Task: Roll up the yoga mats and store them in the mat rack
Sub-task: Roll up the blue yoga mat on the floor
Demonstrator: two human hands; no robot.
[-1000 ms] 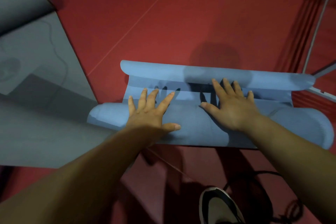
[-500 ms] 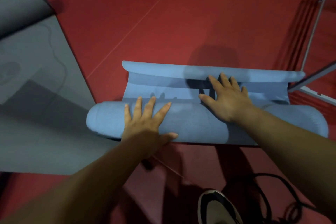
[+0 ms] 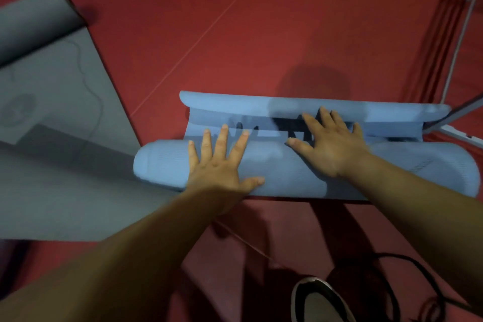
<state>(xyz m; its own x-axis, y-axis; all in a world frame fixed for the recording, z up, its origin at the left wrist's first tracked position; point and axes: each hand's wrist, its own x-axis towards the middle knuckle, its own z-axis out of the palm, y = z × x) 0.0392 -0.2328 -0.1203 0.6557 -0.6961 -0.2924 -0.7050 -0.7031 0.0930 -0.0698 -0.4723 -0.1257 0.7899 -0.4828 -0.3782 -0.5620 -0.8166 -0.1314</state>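
Both hands, left hand [image 3: 218, 165] and right hand [image 3: 332, 142], lie flat with fingers spread on the blue mat [image 3: 287, 175], almost fully rolled on the red floor [image 3: 261, 34]. Left of it the grey mat [image 3: 52, 117] is mostly flat, so that one and racking look left.

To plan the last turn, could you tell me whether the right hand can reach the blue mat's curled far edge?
Probably yes: the right hand lies flat on the blue roll, its fingertips close to the curled far edge, with nothing between them.
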